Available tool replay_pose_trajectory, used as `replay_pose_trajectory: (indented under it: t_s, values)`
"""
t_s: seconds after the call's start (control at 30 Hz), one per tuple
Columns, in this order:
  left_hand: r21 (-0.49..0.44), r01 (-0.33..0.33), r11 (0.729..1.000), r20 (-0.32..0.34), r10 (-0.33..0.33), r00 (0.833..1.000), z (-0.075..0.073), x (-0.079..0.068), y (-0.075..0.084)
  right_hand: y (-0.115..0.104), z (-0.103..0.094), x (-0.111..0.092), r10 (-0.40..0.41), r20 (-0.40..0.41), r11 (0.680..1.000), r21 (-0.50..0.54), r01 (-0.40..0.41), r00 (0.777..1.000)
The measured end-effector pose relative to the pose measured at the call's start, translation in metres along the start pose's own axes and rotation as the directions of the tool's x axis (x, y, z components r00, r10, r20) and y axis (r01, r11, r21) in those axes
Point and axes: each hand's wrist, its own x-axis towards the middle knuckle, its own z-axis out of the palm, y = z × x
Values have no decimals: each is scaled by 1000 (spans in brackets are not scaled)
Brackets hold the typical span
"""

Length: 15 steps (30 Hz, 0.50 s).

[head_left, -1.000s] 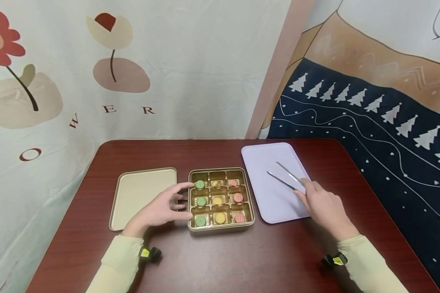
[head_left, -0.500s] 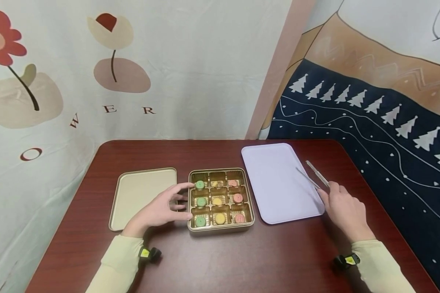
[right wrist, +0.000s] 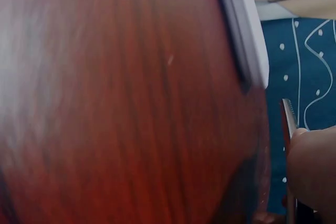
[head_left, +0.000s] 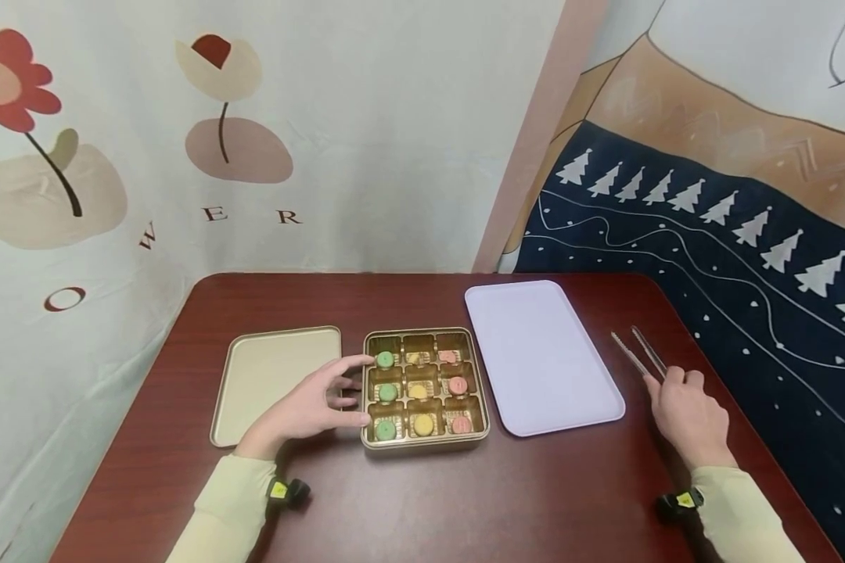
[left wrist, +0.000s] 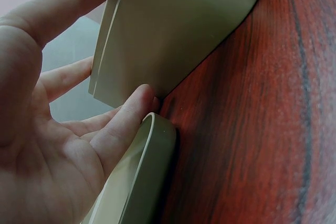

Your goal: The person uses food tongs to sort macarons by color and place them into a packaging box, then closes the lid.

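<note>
A gold square tin (head_left: 425,447) with divided compartments stands mid-table. Each compartment holds a small round sweet-like piece: a green column (head_left: 387,392), a yellow column (head_left: 423,424) and a pink column (head_left: 458,385). My left hand (head_left: 306,407) spreads its fingers against the tin's left side, the thumb at the near corner; in the left wrist view fingertips (left wrist: 140,95) meet the tin's plain outer wall (left wrist: 173,30). To the right of the lilac tray (head_left: 542,360), my right hand (head_left: 692,414) grips metal tongs (head_left: 637,353), their arms apart with nothing between the tips.
A flat gold lid (head_left: 275,363) lies left of the tin, partly under my left hand; its raised rim (left wrist: 163,140) shows close by my fingers. The dark red table (head_left: 422,508) ends at a rounded right edge near my right hand. Printed cloths hang behind.
My right hand has carried the tongs rightward, from over the lilac tray to beyond its right edge. The left hand and the tin have stayed in place.
</note>
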Motion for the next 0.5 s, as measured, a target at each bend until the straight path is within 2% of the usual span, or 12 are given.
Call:
replay_pose_trajectory:
  t_s: [0.27,0.5]
  values:
    - [-1,-1,1000,3,1,1000,1,-1,1,14,9,1,52,-51,999,-10,-52,997]
    - [-4,1,1000,2,-1,1000,1,-1,0,19,12,4,60,-40,997,-51,-62,997]
